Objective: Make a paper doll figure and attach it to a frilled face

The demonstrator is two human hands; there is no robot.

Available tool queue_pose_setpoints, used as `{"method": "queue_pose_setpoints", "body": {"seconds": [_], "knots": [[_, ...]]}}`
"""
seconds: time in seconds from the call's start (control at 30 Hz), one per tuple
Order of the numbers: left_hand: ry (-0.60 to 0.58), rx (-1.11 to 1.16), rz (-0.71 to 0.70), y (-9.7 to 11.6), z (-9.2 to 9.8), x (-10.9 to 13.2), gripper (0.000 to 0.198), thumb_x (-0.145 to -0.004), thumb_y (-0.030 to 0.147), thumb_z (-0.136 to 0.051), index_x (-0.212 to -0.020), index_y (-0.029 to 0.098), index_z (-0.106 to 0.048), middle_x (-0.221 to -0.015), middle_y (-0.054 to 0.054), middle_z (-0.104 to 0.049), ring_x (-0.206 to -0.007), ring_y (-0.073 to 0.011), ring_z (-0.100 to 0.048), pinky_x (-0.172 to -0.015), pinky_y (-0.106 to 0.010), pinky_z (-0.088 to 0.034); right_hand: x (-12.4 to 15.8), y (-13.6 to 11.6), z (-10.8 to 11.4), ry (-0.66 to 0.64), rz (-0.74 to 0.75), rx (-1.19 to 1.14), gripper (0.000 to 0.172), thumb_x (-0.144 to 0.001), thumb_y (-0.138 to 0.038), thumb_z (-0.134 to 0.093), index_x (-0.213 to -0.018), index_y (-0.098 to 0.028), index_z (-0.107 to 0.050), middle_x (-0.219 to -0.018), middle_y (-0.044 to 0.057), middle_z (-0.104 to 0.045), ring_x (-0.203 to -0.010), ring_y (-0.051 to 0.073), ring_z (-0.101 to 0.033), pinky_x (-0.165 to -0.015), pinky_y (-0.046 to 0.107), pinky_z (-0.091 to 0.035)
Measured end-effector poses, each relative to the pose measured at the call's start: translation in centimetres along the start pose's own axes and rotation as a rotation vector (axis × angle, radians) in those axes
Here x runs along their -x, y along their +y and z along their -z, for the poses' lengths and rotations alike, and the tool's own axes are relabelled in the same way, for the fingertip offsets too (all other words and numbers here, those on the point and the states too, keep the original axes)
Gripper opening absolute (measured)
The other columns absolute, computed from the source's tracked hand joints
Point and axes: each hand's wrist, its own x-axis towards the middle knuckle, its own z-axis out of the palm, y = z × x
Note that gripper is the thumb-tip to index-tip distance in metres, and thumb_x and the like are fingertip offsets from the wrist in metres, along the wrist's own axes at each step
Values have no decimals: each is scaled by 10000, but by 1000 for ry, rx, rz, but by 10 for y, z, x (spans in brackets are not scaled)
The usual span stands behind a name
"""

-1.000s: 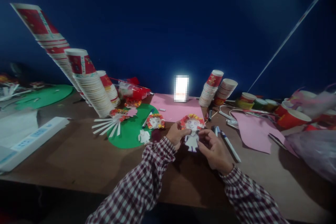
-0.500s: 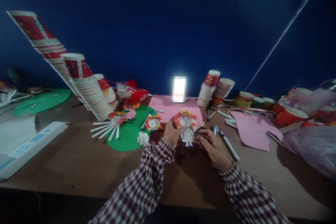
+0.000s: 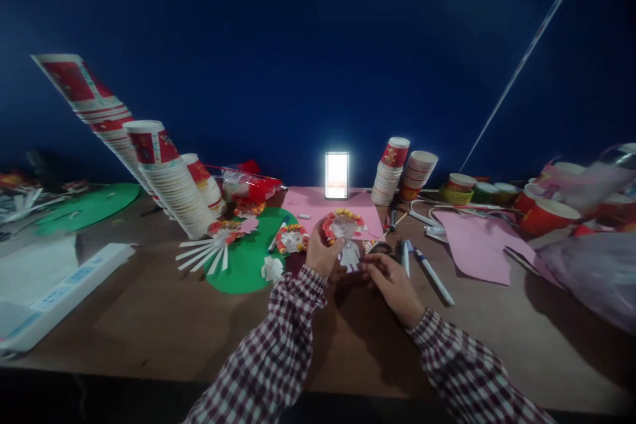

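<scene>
"White paper figure, at centre: what is its position, and how are the hands disposed?"

"It is held over the brown tabletop, its head ringed in red and yellow. The left hand is closed on its left-hand edge, thumb laid across the front. The right hand is beside the lower part, thumb and fingers curled close together; whether these touch the figure, or pinch anything small, cannot be told."

"Which objects are seen to the left?"

"A green sheet, bearing a second ringed piece and, at its edge, a small white cutout. Behind it rise tall stacks of paper cups."

"And to the right?"

"Pens near the right hand, then an irregular pink sheet. At the rear, a brightly lit rectangle stands upright before a dark blue backdrop."
</scene>
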Motion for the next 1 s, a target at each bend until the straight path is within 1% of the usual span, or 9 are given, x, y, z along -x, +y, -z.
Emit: {"method": "queue_pose_setpoints", "body": {"seconds": [0.13,0.2,0.37,0.57,0.7,0.87,1.0], "knots": [[-52,16,15,-2,-4,5,601,-647,179,-685,-1204,120,-467,-1124,-135,-605,-1000,-231,-603,-904,-393,-471,-2,0,0,-2,-11,-5,324,-724,-429,-629,-915,-172,-584,-676,13,-630,-574,144,-589,-470,245,-460],[-72,14,13,-1,-6,7,605,-638,171,-687,-1200,123,-468,-1136,-136,-600,-1009,-234,-599,-910,-392,-467,-3,1,0,-2,-13,-6,313,-715,-433,-635,-883,-174,-584,-661,5,-618,-555,136,-575,-457,237,-446],[-111,-11,-7,2,-7,8,601,-626,156,-687,-1190,130,-481,-1146,-130,-594,-1034,-240,-586,-919,-388,-462,-4,3,1,-22,-17,-6,305,-651,-421,-694,-787,-188,-553,-616,-23,-594,-497,109,-523,-430,217,-404],[-131,-56,-30,1,-8,10,601,-644,134,-669,-1211,136,-473,-1127,-117,-601,-1016,-230,-592,-920,-381,-463,-4,3,2,-18,-20,-8,283,-654,-396,-693,-756,-201,-515,-608,-43,-560,-475,90,-470,-421,206,-355],[-143,-71,-44,1,-8,12,603,-649,118,-665,-1219,148,-472,-1139,-112,-599,-1037,-229,-585,-932,-375,-458,-3,0,1,-15,-37,-21,283,-643,-392,-688,-712,-211,-482,-560,-62,-513,-441,83,-440,-417,212,-351],[-142,-72,-49,-3,-8,11,607,-648,114,-662,-1222,139,-466,-1120,-115,-608,-1073,-241,-568,-952,-390,-443,-2,-7,0,-40,-56,-52,256,-646,-357,-673,-693,-205,-473,-543,-67,-501,-442,77,-441,-424,201,-344],[-132,-65,-44,-5,-8,11,601,-649,123,-665,-1215,128,-464,-1131,-124,-600,-1061,-241,-572,-953,-397,-441,-1,-10,1,-64,-66,-87,234,-645,-336,-668,-691,-200,-484,-546,-67,-501,-455,76,-439,-439,198,-341]]}}
